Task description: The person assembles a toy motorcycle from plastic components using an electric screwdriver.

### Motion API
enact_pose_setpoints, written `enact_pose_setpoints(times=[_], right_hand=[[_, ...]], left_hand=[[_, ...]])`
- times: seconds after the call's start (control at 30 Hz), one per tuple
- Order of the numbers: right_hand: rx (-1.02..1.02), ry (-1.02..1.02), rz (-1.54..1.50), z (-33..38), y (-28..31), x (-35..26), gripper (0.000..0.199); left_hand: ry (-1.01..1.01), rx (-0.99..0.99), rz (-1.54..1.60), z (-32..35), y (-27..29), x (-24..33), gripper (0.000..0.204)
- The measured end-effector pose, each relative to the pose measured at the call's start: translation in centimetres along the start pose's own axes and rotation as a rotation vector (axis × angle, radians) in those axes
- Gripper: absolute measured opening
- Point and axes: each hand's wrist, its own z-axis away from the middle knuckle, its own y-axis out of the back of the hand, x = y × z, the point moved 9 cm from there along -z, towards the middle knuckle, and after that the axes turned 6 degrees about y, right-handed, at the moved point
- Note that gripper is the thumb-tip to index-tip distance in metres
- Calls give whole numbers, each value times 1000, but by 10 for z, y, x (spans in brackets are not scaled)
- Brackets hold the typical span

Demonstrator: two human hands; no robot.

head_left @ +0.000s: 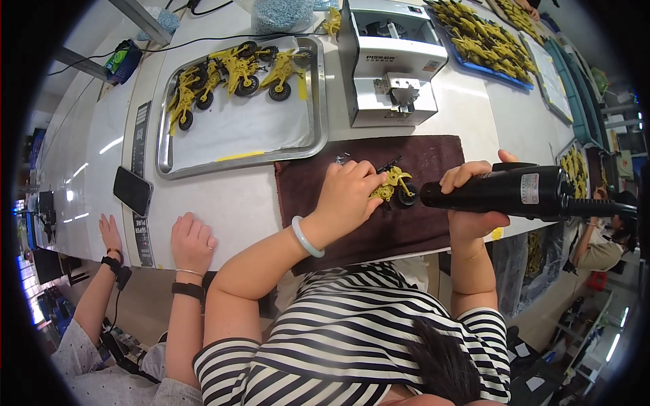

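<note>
1. At the far left, another person's two hands [193, 240] lie flat on the white table [223, 203], fingers loosely spread and holding nothing; a black phone [133, 191] lies just beside them on the table.
2. Farther back on the table sits a metal tray [308, 145] lined with white paper; a row of yellow toy motorcycles [230, 74] with black wheels stands along its far side.
3. A dark brown cloth mat [420, 230] covers the table edge in front of the person in the striped shirt.
4. The left hand [347, 196], with a pale bangle at the wrist, rests on the mat, its fingers curled together and clamped on a yellow toy motorcycle [394, 186], pinning it against the mat.
5. The toy's black wheel points right, touching or just beside the tip of a black electric screwdriver [504, 191].
6. The right hand [474, 196] wraps the screwdriver's body, fingers closed firmly around it, holding it roughly level with its tip toward the toy.
7. Behind the mat stands a grey-white box-shaped machine [393, 64].
8. At the far right, blue trays [484, 44] hold many more yellow toy parts.
</note>
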Motion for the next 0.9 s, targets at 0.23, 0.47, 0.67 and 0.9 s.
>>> enact_pose_setpoints(times=[0.23,0.47,0.67,0.9], right_hand=[[-24,-38,-9,6,-3,17,88],[-119,-30,-122,7,-4,24,81],[-168,-38,-133,4,-9,26,82],[7,186,-204,-96,-25,-8,87]], left_hand=[[-5,-4,-8,1,-2,0,37],[-23,-4,-69,-4,-4,0,37],[-33,7,-50,-4,0,2,37],[-19,10,16,-1,-2,-3,37]])
